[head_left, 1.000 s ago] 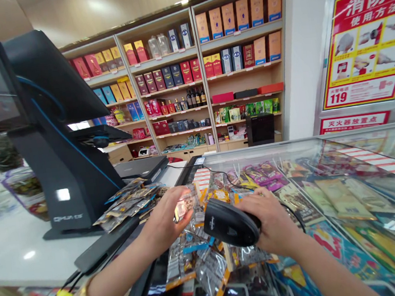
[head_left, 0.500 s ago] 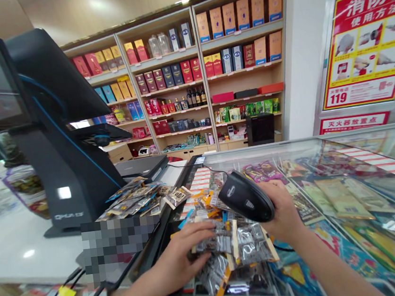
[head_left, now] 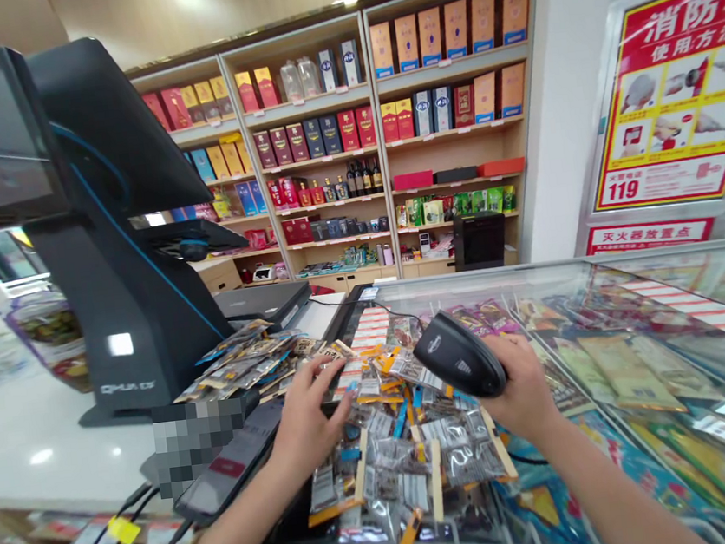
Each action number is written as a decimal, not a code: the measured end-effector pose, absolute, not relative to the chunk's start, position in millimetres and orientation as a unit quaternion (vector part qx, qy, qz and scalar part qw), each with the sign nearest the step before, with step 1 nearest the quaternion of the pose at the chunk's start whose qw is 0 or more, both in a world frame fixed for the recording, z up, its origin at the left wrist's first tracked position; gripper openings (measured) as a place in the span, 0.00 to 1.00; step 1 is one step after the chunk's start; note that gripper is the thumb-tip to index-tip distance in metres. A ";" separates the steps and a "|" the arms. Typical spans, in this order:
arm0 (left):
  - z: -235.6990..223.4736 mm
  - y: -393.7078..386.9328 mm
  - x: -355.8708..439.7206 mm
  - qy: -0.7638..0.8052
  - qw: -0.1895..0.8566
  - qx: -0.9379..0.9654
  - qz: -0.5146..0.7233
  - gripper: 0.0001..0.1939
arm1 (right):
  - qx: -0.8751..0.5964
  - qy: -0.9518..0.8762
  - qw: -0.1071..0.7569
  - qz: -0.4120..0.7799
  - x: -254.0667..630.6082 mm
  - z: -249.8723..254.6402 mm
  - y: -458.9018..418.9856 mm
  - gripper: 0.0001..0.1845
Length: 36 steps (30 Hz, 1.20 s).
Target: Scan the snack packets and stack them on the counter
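Observation:
My right hand (head_left: pixel 523 385) is wrapped round a black barcode scanner (head_left: pixel 457 357), held above the glass counter with its head toward the left. Under it lies a spread of small clear snack packets (head_left: pixel 404 468) with barcodes and orange, blue or cream edges. My left hand (head_left: pixel 306 414) is over the left side of this spread, fingers apart and thumb stretched out. Its fingertips are at a single packet with dark lettering (head_left: pixel 333 354); whether they touch it I cannot tell. Beyond that hand is a second heap of similar packets (head_left: pixel 248 359), by the foot of the till.
A dark till with a screen (head_left: pixel 133 272) stands on the white counter at left. In front of it lies a phone-like device (head_left: pixel 233 461), with black cables nearby. The glass display counter (head_left: pixel 598 271) holds snack bags at right. Shelves of boxes (head_left: pixel 321 137) line the back wall.
My left hand has lifted off the near packets and moved left and away, toward the second heap. The scanner in my right hand has shifted only slightly.

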<state>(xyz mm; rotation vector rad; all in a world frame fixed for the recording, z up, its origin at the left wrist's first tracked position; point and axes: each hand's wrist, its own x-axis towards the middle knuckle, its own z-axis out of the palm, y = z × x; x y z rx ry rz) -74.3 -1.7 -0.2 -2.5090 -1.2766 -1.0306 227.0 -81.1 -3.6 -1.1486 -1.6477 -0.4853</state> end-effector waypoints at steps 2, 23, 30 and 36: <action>7.7 22.2 -69.0 -0.470 0.082 -0.820 -0.317 0.21 | -0.479 -0.687 0.507 -0.204 228.8 -5.7 -79.8 0.10; 7.8 68.1 -48.9 -0.444 -0.334 -0.657 -0.510 0.26 | -0.478 -0.709 0.475 -0.206 229.2 -2.6 -85.6 0.07; 18.0 37.7 -33.0 -0.307 -0.439 -0.641 -0.550 0.27 | -0.466 -0.724 0.471 -0.190 218.2 3.2 -93.9 0.07; 25.9 25.1 -26.8 -0.302 -0.352 -0.731 -0.500 0.24 | -0.466 -0.739 0.461 -0.157 216.5 2.0 -94.3 0.10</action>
